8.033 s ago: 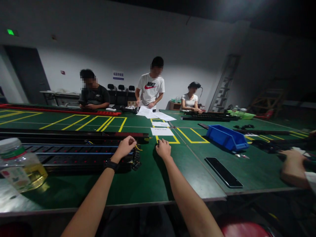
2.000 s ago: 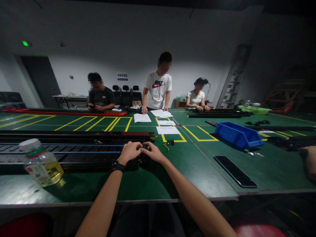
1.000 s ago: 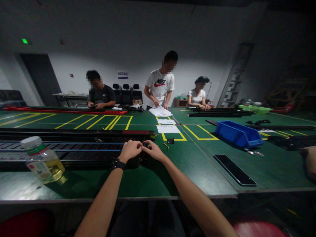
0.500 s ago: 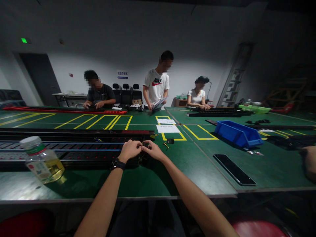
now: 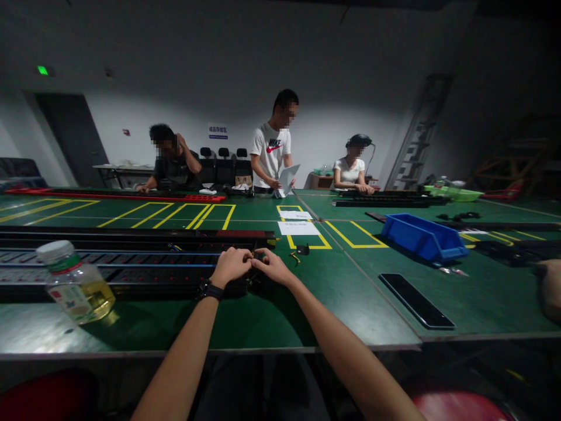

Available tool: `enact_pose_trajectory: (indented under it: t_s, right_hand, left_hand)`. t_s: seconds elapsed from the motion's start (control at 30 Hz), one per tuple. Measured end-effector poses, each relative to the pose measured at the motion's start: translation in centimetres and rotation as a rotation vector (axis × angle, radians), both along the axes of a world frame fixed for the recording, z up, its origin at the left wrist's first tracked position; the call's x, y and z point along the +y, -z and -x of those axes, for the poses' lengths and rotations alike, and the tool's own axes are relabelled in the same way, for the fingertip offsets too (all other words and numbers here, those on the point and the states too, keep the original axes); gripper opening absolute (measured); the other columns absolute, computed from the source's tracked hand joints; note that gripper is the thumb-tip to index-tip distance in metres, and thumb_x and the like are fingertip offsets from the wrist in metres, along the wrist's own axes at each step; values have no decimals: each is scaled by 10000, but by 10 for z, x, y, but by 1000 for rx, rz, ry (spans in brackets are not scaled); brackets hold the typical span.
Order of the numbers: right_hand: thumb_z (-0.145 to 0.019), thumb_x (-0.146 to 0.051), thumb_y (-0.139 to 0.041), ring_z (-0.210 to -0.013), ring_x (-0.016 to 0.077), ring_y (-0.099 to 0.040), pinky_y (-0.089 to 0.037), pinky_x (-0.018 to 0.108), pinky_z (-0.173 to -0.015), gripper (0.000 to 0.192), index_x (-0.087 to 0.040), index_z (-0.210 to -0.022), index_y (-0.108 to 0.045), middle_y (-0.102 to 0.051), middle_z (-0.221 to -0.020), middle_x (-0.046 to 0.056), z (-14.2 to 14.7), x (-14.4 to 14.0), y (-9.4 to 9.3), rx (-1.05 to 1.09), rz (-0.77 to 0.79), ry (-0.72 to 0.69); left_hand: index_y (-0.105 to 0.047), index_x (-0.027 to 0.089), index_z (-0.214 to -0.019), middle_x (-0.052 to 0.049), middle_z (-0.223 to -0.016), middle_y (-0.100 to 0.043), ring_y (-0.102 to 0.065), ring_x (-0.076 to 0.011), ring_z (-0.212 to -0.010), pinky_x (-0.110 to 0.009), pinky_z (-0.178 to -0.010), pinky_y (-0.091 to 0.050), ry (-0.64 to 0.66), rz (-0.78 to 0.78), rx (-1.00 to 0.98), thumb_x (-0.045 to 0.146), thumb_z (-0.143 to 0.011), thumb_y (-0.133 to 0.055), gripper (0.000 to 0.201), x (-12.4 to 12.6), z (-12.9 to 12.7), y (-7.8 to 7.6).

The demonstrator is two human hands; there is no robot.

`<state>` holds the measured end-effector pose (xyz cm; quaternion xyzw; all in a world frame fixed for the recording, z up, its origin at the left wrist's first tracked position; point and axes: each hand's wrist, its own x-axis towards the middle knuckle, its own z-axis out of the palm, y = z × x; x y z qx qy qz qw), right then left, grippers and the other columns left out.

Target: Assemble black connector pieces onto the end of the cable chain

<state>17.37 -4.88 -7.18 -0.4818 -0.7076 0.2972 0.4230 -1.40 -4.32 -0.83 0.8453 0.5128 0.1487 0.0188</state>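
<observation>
My left hand, with a dark watch at the wrist, and my right hand meet fingertip to fingertip at the right end of a long black strip with red dots and blue wires lying on the green table. Both pinch small yellow wires at that end. What lies under the fingers is hidden. A small black part with yellow wire lies loose just beyond my right hand.
A bottle of yellow liquid stands at the near left. A black phone and a blue bin lie to the right, white sheets beyond. Three people work at the far side. Another person's arm shows at the right edge.
My hands have stayed together at the strip's end. The standing person has lifted the papers off the table and holds them; the seated person at left has raised a hand to the head.
</observation>
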Motion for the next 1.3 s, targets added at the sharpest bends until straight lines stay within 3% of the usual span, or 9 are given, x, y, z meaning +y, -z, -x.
enact_pose_trajectory:
  t_s: [0.3,0.53,0.8,1.07,1.3]
  right_hand:
    - [-881,-564,-674,-710,162,-547,-399,273,-641,532,-200,-1265,-619,-584,-750,-31,-1,3,2,35,24,9]
    - [-895,-401,-614,-660,150,-552,-424,271,-632,434,-177,-1266,-617,-593,-747,-33,1,4,-1,70,90,17]
    - [-889,-345,-539,-721,176,-585,-420,269,-672,357,-214,-1198,-661,-618,-747,-24,-4,-2,-15,-120,88,208]
    - [-959,-367,-461,-986,287,-702,-496,366,-831,399,-251,-1298,-638,-754,-1064,98,-11,-18,-38,-507,83,529]
    - [-995,-344,-446,-1063,283,-713,-520,382,-879,372,-247,-1300,-634,-744,-1154,132,-37,-14,-44,-558,212,729]
  left_hand:
    - [-787,328,-1030,-37,-1046,-798,-697,-280,-1068,-373,-917,-515,-27,-32,2,394,-911,-519,301,-1,0,2]
    - [-784,321,-1030,-34,-1057,-798,-698,-281,-1079,-363,-922,-506,-25,-3,4,388,-902,-533,289,-3,-1,-2]
    - [-760,312,-999,-8,-1048,-799,-705,-261,-1044,-344,-881,-497,-44,-9,-21,310,-897,-532,250,-2,-1,-1]
    - [-745,287,-985,-21,-1063,-791,-702,-253,-1040,-339,-857,-491,-19,-24,-64,290,-939,-484,265,2,0,4]
    - [-697,240,-911,-60,-1011,-763,-692,-251,-974,-336,-807,-488,-49,-28,-81,264,-938,-482,218,0,0,3]
